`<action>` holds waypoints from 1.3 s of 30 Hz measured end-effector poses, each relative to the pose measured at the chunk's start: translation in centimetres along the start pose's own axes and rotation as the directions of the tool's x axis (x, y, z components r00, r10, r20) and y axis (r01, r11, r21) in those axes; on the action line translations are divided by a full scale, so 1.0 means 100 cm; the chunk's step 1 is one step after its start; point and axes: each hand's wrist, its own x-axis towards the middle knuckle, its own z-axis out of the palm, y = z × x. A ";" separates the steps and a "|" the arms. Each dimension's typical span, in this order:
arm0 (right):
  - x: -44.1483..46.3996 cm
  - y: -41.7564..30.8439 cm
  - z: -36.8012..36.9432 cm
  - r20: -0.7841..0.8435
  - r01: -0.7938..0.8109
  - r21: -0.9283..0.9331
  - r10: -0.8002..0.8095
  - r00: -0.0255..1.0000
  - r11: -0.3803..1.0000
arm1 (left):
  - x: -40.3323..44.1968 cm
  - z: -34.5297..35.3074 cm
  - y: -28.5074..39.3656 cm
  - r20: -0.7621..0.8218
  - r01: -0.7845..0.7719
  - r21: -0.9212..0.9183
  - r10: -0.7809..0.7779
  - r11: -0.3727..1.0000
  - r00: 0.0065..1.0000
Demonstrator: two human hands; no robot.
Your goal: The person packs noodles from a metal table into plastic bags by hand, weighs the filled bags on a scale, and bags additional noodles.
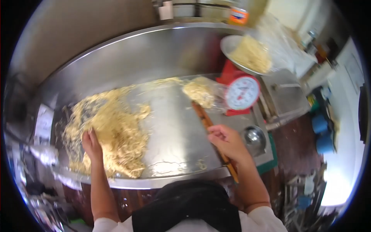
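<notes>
A broad heap of pale yellow shreds (119, 135) spreads over the left of the steel counter (166, 131). My left hand (92, 144) touches the heap's left part, fingers close together; whatever they hold is hidden. Right of the middle, my right hand (224, 139) is closed with curled fingers beside a long brown wooden stick (203, 116); what lies inside the fingers is too small to name. The stick slants from the counter over its front edge. Near its far end sits a clear bag of yellow shreds (201, 92).
A red scale with a white dial (242, 93) carries a metal bowl (230, 44) of yellow shreds at the back right. A round metal bowl (254, 140) lies right of my right hand. Clear plastic (282, 46) drapes behind the scale.
</notes>
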 end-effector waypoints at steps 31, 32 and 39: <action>0.074 -0.071 0.181 0.365 -0.463 0.713 0.286 0.886 0.527 | 0.002 0.046 0.107 0.464 -0.048 -0.504 0.317 0.862 0.827; 0.071 -0.072 0.173 0.253 -0.439 0.681 0.375 0.892 0.586 | -0.015 0.052 0.100 0.486 0.122 -0.567 0.212 0.814 0.848; 0.050 -0.123 0.074 0.002 -0.028 0.840 0.048 0.999 0.541 | -0.107 0.050 0.004 0.535 0.281 -0.212 -0.129 0.936 0.835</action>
